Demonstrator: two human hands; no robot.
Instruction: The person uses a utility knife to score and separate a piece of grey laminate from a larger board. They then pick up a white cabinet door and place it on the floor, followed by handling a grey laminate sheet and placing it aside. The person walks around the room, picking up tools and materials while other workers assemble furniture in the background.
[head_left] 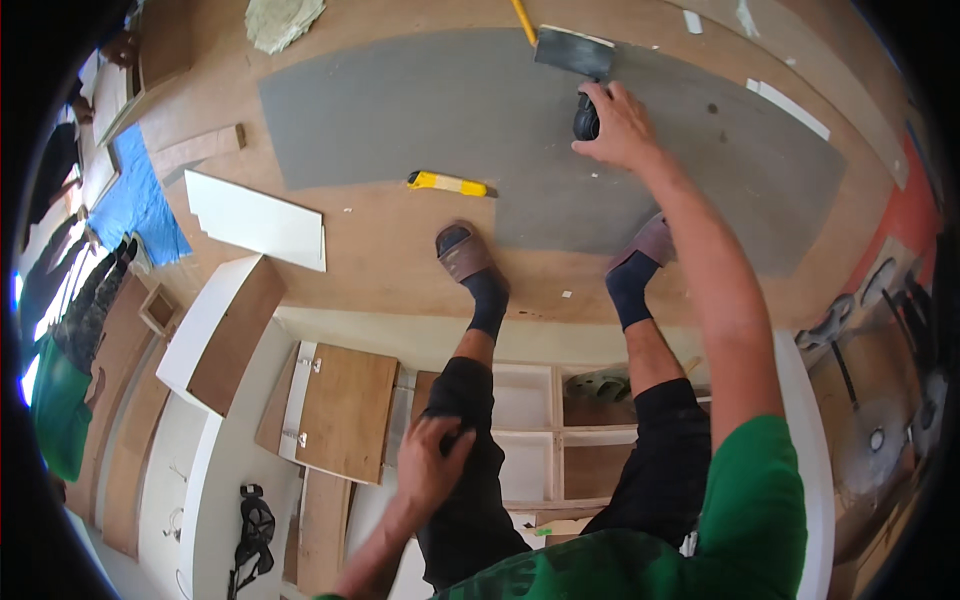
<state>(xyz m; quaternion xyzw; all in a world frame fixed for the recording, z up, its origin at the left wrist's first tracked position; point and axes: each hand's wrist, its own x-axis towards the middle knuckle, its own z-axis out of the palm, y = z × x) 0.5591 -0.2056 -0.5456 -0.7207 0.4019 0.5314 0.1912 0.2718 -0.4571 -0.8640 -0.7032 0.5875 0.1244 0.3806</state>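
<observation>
My right hand (622, 128) reaches far forward over the grey painted area of the board. Its thumb and fingers close round a black, rounded, palm-sized tool (586, 120) whose kind I cannot make out. Just beyond it lies a dark rectangular blade (575, 53) with a light edge, near a yellow-orange stick (524, 20). A yellow utility knife (447, 183) rests on the board, left of the right hand. My left hand (432, 462) is over my left thigh, fingers loosely bent and thumb apart, with dark cloth showing between them.
Below my legs stands a white cabinet frame with wooden compartments (553, 430) and a hinged brown door (345, 410). White panels (258, 220) lie at left, near a blue sheet (140, 195). A white strip (790, 108) is at far right. Other people stand at the left edge.
</observation>
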